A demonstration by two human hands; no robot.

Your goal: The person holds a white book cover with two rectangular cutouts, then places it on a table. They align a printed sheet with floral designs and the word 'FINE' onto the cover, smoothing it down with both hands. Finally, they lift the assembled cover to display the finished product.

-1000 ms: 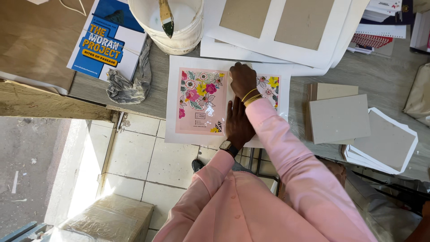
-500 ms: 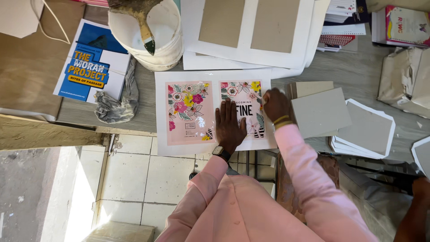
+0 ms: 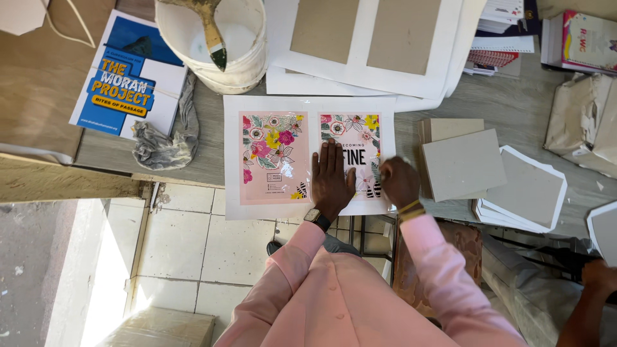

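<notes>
Right hand (image 3: 400,182) slid down — both flat on floral cover (image 3: 308,155).

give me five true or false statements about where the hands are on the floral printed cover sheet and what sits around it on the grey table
1. The left hand lies flat on the pink floral printed cover sheet. True.
2. The right hand holds the brush. False: it rests at the sheet's right edge; the paint-stained brush stands in the white plastic bucket.
3. A crumpled grey rag lies left of the sheet. True.
4. The stack of plain grey boards sits left of the sheet. False: it sits to the right.
5. The left wrist carries a dark wristwatch. True.
</notes>
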